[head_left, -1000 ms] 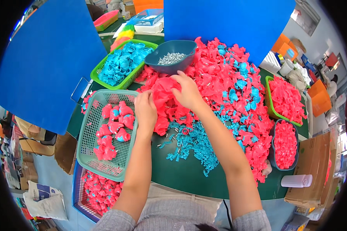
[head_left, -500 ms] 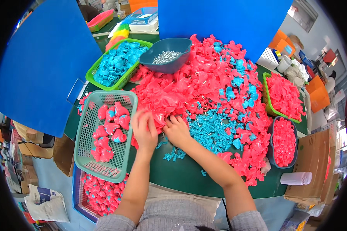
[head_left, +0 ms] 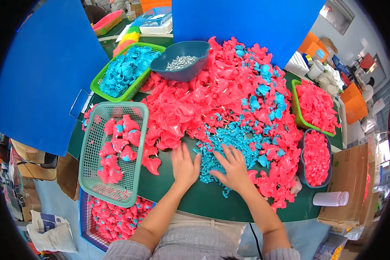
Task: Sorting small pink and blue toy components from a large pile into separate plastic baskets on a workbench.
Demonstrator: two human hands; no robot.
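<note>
My left hand point(head_left: 185, 166) lies flat on the green table point(head_left: 182, 203), fingers spread, fingertips at the near edge of a heap of pink plastic parts point(head_left: 173, 115). My right hand point(head_left: 232, 168) is spread over the near side of a pile of small blue plastic pieces point(head_left: 236, 141), touching it. Neither hand grips anything that shows. Blue shell-like parts point(head_left: 263, 89) are scattered among the pink ones on the right. To the left stands a grey-green basket point(head_left: 84, 173) holding several pink and blue assembled pieces point(head_left: 118, 144).
A dark bowl of small metal pins point(head_left: 182, 63) sits behind the heap. Green baskets hold blue shells point(head_left: 132, 69) and pink parts point(head_left: 316, 108). A dark tub of pink rings point(head_left: 316, 158) and a white bottle point(head_left: 330, 198) are at the right. A lower crate point(head_left: 117, 219) holds pink pieces.
Both hands have left the pink heap's near edge and moved right, fingers now spread. The right hand now rests at the blue pile. The view has shifted slightly.
</note>
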